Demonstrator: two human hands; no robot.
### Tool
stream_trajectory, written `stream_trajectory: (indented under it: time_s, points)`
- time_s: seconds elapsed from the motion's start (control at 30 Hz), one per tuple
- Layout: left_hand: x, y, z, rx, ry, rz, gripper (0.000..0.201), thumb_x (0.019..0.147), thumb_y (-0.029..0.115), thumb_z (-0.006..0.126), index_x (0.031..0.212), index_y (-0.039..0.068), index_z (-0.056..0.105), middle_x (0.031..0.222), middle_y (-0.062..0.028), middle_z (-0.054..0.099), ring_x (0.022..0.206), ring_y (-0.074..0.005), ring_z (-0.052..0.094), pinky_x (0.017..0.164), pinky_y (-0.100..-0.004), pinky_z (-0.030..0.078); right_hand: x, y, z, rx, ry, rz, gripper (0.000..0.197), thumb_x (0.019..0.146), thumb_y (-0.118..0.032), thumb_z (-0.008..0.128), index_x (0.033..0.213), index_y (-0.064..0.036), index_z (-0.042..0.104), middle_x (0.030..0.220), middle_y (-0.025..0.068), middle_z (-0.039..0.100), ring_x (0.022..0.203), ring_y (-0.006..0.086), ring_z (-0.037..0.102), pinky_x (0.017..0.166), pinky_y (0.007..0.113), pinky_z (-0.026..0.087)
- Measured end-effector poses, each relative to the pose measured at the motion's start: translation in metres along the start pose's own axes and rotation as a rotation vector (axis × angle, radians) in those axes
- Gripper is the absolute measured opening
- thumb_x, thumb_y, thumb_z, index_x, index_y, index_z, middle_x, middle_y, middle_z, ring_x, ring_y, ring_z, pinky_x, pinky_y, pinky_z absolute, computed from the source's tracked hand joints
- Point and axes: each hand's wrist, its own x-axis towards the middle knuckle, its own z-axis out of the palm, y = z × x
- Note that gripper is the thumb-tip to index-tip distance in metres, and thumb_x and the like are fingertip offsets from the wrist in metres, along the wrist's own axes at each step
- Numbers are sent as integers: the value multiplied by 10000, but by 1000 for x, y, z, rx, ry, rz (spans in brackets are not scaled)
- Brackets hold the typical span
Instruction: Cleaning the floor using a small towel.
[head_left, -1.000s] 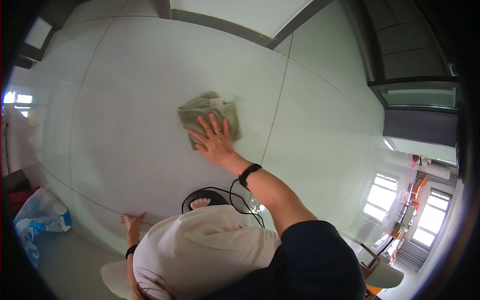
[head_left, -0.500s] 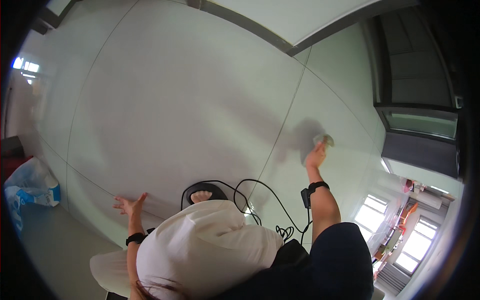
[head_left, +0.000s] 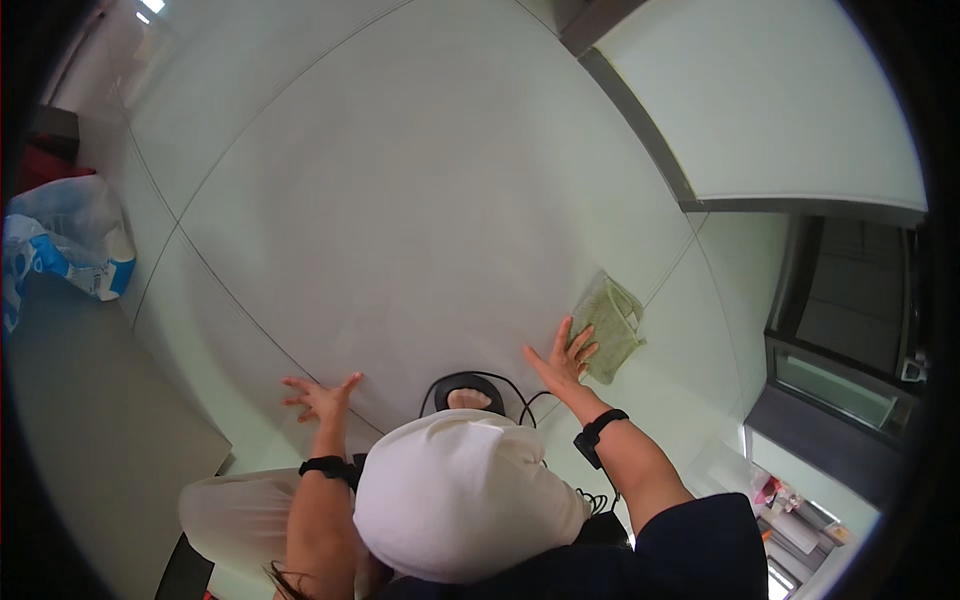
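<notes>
A folded pale green cloth (head_left: 612,325) lies on the glossy floor, to the right of my feet. My right hand (head_left: 565,365) is at the near left edge of the cloth, open with its fingers spread. Its fingertips overlap the cloth in the picture; whether they press on it I cannot tell. Over to the left, my left hand (head_left: 322,398) hovers near a floor seam, fingers wide apart and nothing in them. Each wrist wears a black strap. Between the hands, my foot in a black slipper (head_left: 470,390) shows past my pale clothed knee.
A black cable (head_left: 510,385) loops around the slipper. A white panel with a grey base edge (head_left: 640,125) rises at the far right, beside a dark cabinet (head_left: 850,300). At left, a blue-and-white plastic bag (head_left: 85,250) sits above a greyish surface (head_left: 110,420).
My right hand has come back nearer my body, and its fingers have spread at the cloth. My left hand stays spread. The whole view has turned, shifting the corner panel rightward.
</notes>
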Motion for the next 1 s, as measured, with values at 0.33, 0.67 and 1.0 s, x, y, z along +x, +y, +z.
stream_trajectory:
  time_s: [0.33,0.67,1.0]
  points:
    - [-29,26,-16,-17,-128,-122,1433,387,455,840,1332,196,-206,1363,-277,-183,1214,-568,-13,894,-640,261,4,9,-3,-68,-38,7,1099,682,-607,576,1320,-244,-241,1329,222,-323,1197,519,-237,960,634,33]
    - [-31,26,-27,-79,-190,-88,1377,454,427,833,1331,135,-188,1333,-313,-214,1165,-629,-12,828,-661,313,24,6,-38,-114,-238,-39,983,759,-533,537,1364,-88,-98,1386,292,-36,1283,444,-42,1029,510,75]
    - [2,1,-82,-295,-465,205,1204,546,384,800,1358,20,-11,1382,-293,-58,1292,-424,13,1029,-474,163,-92,-13,-86,-193,-269,-388,554,834,-299,512,1298,-67,316,1308,190,358,1193,314,366,969,377,317]
